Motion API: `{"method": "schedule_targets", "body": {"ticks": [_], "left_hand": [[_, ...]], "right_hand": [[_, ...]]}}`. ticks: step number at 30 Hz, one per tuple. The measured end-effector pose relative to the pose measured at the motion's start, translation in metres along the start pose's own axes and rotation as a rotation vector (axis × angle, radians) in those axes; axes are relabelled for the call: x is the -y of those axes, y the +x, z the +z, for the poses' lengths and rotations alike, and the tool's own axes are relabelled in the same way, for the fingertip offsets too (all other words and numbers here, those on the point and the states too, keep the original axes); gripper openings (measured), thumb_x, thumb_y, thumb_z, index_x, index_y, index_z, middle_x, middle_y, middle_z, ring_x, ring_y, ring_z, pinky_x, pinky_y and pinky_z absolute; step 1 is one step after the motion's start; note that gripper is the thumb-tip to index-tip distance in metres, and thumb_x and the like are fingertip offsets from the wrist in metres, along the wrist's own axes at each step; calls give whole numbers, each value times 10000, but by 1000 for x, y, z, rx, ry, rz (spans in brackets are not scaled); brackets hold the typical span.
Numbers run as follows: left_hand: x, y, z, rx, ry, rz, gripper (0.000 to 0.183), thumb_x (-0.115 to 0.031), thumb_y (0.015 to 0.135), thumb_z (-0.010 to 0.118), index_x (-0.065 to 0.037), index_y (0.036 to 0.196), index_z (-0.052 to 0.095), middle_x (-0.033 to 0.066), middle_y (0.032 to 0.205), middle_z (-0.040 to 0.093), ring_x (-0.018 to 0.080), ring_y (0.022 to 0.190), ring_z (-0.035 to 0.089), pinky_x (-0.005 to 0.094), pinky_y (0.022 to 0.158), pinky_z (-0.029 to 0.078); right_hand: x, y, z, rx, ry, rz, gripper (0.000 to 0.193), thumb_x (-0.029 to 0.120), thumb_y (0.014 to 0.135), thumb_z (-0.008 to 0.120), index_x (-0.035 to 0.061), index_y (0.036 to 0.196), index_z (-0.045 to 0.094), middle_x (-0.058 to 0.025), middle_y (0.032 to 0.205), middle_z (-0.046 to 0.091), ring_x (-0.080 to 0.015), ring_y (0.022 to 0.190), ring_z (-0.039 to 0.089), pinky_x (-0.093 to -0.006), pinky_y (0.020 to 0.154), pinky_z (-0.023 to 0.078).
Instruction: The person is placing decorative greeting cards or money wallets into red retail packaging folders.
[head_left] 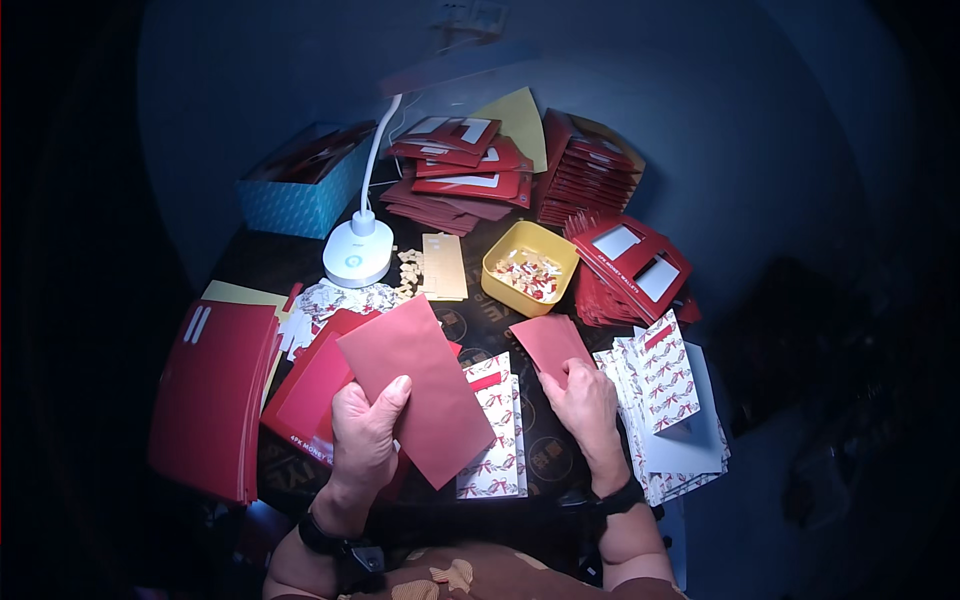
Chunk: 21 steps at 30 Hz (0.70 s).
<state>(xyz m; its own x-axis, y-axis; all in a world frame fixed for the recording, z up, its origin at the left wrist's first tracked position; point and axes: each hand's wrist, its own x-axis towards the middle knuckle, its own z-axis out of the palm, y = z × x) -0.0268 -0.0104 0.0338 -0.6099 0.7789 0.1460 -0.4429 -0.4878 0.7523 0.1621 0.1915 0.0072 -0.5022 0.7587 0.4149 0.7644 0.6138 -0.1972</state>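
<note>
My left hand (362, 440) grips a large plain red envelope (420, 385), thumb on top, tilted above the table. My right hand (585, 405) is closed at the near edge of a small stack of red envelopes (550, 345), its fingers curled over them. Between my hands lie patterned white cards (500, 450) with red bows and a red strip. Under my left hand is a red printed card sleeve (310, 395), partly hidden by the hand and envelope. To the right of my right hand, more patterned cards (670, 385) rest on pale blue-white sheets (705, 440).
A white lamp (358, 255) stands near a blue box (295, 208). A yellow bin (520, 298) holds small red and white bits. Piles of red sleeves (640, 265) and red folders (215, 390) flank the dark table. More red packs (590, 180) stand at the back.
</note>
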Motion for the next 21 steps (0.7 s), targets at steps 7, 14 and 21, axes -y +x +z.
{"method": "schedule_targets", "body": {"ticks": [7,14,21], "left_hand": [[-2,-5,1,-14,-18,-12,209,-40,1005,557,61,1180,608,125,1083,695,164,927,696,299,843,575],[-1,-6,0,-16,-16,-21,215,-45,1005,556,62,1183,609,128,1092,694,165,941,693,303,849,573],[-1,-4,-1,1,-9,-15,220,-46,1006,550,62,1188,606,132,1104,690,167,954,690,308,862,569]], "right_hand": [[-2,3,-15,135,160,149,453,408,872,705,-17,1031,702,-259,939,716,-405,899,707,-476,811,550],[-3,11,-21,174,219,198,443,403,866,690,-5,1033,724,-242,945,722,-400,915,706,-455,835,551],[-2,19,-26,159,253,271,367,350,854,695,0,948,748,-203,859,731,-342,825,724,-394,773,558]]}}
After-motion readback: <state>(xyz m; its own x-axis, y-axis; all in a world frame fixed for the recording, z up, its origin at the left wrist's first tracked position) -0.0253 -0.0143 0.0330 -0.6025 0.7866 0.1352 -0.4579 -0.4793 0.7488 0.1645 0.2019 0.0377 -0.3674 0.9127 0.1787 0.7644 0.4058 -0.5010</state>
